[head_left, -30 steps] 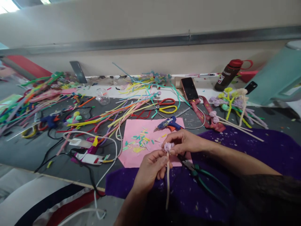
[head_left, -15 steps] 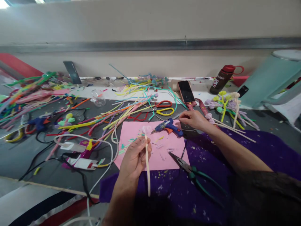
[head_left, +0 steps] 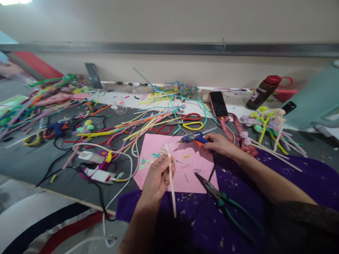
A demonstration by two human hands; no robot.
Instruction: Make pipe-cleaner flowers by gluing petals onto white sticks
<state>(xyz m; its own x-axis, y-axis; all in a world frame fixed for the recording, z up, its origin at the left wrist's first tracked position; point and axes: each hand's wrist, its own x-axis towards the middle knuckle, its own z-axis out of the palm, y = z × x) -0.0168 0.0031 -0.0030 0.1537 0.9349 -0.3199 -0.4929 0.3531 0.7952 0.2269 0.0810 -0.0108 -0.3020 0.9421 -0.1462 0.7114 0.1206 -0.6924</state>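
My left hand [head_left: 159,175] pinches a cream pipe cleaner stem [head_left: 172,192] that hangs down below the fingers. A pale lilac fuzzy bloom [head_left: 170,147] tops the stem just above the fingertips. My right hand [head_left: 218,144] has its fingers wrapped round the handle of a blue glue gun [head_left: 192,137] with an orange trigger. The gun's nozzle points left, close to the bloom; whether they touch I cannot tell. Beneath both lies a pink sheet [head_left: 196,183] scattered with small green, yellow and lilac clippings.
Long-nose pliers [head_left: 221,199] with green handles lie on purple cloth [head_left: 246,190]. Behind are scissors [head_left: 193,121], pipe cleaners [head_left: 143,127] and a phone [head_left: 218,104]. Finished flowers [head_left: 261,123] and a bottle [head_left: 265,91] stand right. Cords and a power strip [head_left: 97,173] lie left.
My right hand has moved from beside the glue gun onto its handle and now grips it. The gun has shifted slightly. My left hand still holds the stem. The whole view has turned a little left.
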